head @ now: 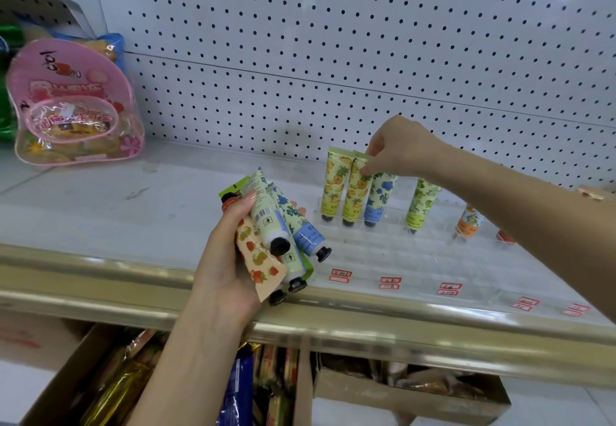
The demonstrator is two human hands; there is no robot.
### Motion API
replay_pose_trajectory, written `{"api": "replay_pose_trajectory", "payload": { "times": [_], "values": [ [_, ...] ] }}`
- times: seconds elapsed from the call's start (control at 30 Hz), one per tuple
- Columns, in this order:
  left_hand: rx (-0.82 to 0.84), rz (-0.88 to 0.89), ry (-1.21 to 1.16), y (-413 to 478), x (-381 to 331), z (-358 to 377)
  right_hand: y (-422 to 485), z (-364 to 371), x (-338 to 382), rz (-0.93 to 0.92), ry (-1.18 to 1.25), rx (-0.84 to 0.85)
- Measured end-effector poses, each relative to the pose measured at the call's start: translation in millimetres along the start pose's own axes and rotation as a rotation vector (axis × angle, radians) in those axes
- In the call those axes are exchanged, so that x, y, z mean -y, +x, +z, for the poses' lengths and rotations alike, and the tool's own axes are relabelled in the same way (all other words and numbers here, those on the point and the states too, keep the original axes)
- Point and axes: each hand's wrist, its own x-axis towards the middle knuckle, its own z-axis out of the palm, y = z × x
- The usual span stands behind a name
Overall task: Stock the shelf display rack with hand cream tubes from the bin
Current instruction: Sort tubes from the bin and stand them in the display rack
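Right hand pinches a pineapple tube at the rack while the left grips a bundle

Right of centre in the frame, the right hand pinches the flat top end of a yellow pineapple-print tube between thumb and fingertips, the other fingers curled in. The tube stands cap down in the back row of the clear display rack. It is just beside a matching yellow tube on its left and a blue-flowered tube on its right. Further right in the same row stand a green-leafed tube and, well apart from it, an orange tube.

At the centre of the frame the left hand is wrapped round a bundle of tubes, thumb across the top one. Their black caps point down and to the right, above the front edge of the shelf.

Red price labels run along the rack's front. A pink see-through bag stands on the shelf at upper left, against the white pegboard. Open cardboard boxes of packets fill the bottom of the frame
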Motion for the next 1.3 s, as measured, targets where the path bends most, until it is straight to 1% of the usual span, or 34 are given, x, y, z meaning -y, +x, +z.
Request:
{"api": "replay_pose_trajectory", "payload": {
  "times": [0.27, 0.47, 0.53, 0.6, 0.63, 0.67, 0.7, 0.77, 0.83, 0.9, 0.97, 1.13, 1.2, 1.3],
  "values": [
    [0.012, -0.001, 0.0, 0.0, 0.1, -1.2, -4.2, 1.9, -5.4, 0.006, 0.034, 0.014],
    [0.069, 0.04, -0.021, -1.0, 0.4, 0.8, -10.3, -10.8, -4.0, -0.042, 0.009, -0.004],
    [0.099, 0.052, -0.009, -2.0, 1.0, 2.8, -20.4, -22.5, -2.2, -0.095, 0.1, -0.097],
    [0.112, 0.053, -0.008, -3.7, 1.6, 5.3, -37.1, -30.5, 3.7, -0.168, 0.278, -0.215],
    [0.105, 0.052, -0.009, -4.2, 1.8, 6.6, -47.4, -31.8, 9.3, -0.188, 0.382, -0.206],
    [0.099, 0.055, -0.013, -4.5, 2.3, 7.5, -58.1, -30.6, 16.2, -0.192, 0.486, -0.131],
    [0.094, 0.051, -0.02, -5.4, 2.6, 8.6, -69.0, -27.5, 23.9, -0.181, 0.574, -0.008],
    [0.088, 0.043, -0.023, -8.5, 3.9, 11.9, -87.3, -16.8, 36.7, -0.139, 0.658, 0.238],
    [0.106, 0.042, -0.016, -12.0, 5.7, 16.2, -99.4, -4.8, 45.8, -0.113, 0.691, 0.359],
    [0.125, 0.046, 0.002, -14.5, 6.6, 22.0, -107.7, 4.1, 51.7, -0.085, 0.718, 0.387],
    [0.1, 0.061, 0.034, -14.9, 7.3, 28.0, -113.0, 7.7, 54.1, -0.038, 0.739, 0.376],
    [0.043, 0.062, 0.085, -19.9, 16.8, 45.1, -119.3, -3.7, 47.1, 0.057, 0.749, 0.368],
    [0.061, 0.045, 0.071, -22.8, 22.0, 49.9, -121.9, -8.8, 40.9, 0.089, 0.755, 0.387],
    [0.071, 0.018, 0.071, -27.4, 28.5, 56.3, -125.9, -11.4, 29.5, 0.149, 0.854, 0.438]
  ]
}}
